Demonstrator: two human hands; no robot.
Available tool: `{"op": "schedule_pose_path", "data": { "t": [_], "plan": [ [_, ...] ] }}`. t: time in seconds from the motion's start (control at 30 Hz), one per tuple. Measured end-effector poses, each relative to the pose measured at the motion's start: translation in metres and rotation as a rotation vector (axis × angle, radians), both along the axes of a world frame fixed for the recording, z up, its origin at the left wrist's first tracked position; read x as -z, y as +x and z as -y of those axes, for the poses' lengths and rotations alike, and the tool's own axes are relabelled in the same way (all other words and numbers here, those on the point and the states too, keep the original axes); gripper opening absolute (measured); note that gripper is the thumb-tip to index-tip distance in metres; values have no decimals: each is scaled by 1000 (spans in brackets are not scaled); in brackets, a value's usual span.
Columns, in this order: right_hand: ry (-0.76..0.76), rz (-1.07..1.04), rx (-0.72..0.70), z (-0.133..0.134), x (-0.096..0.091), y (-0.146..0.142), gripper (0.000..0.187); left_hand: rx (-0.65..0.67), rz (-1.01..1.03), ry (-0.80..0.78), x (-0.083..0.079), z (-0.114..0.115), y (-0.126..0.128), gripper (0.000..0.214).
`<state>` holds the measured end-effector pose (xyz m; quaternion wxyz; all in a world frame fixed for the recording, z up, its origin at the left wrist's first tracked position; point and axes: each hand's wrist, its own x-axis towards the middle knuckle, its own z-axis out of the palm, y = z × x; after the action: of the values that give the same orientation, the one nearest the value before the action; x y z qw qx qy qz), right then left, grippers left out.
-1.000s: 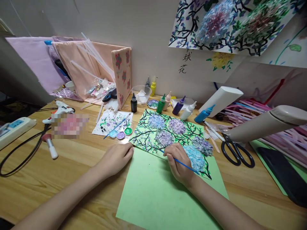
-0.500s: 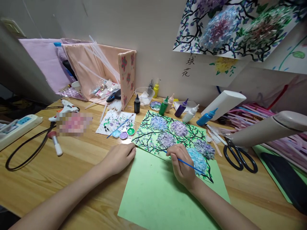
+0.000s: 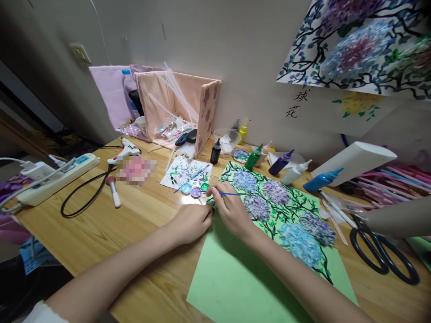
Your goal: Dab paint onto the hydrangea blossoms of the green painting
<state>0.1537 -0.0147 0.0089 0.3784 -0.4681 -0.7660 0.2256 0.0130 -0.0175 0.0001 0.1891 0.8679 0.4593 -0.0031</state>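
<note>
My right hand (image 3: pixel 229 210) pinches a thin blue paintbrush (image 3: pixel 229 194) and has its tip end by the small paint blobs (image 3: pixel 195 189) at the left corner of the green sheet. The green paper (image 3: pixel 256 269) carries a painting of purple and blue flower balls (image 3: pixel 276 193) with black branches. My left hand (image 3: pixel 191 220) lies curled on the wooden table at the sheet's left edge, fingers closed and pressing the paper corner. A paint-spattered white scrap (image 3: pixel 183 170) lies just beyond the blobs.
Paint bottles (image 3: pixel 283 162) stand in a row behind the painting, with a blue one (image 3: pixel 321 180) lying down. Black scissors (image 3: pixel 380 251) lie at the right. A power strip (image 3: pixel 57 177), a cable and a glue gun (image 3: pixel 124 150) sit at the left. A pink box (image 3: pixel 175 107) leans on the wall.
My right hand has moved left from the lower flowers to the paint blobs at the sheet's corner, brush in it. The camera has swung left. My left hand stays at the paper edge.
</note>
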Motion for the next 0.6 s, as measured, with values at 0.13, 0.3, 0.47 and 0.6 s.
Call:
{"op": "schedule_pose_path", "data": {
  "t": [0.13,0.3,0.47,0.6],
  "plan": [
    [-12,7,12,-2,9,-3,26,-12,8,-14,-1,0,0,31],
    [23,-38,18,4,9,2,24,13,-13,17,0,0,-1,32],
    [226,-104,107,28,10,35,19,10,-8,17,-1,0,-1,35],
    [344,-36,162,58,23,73,18,4,-9,-1,-1,-1,1,36]
  ]
}}
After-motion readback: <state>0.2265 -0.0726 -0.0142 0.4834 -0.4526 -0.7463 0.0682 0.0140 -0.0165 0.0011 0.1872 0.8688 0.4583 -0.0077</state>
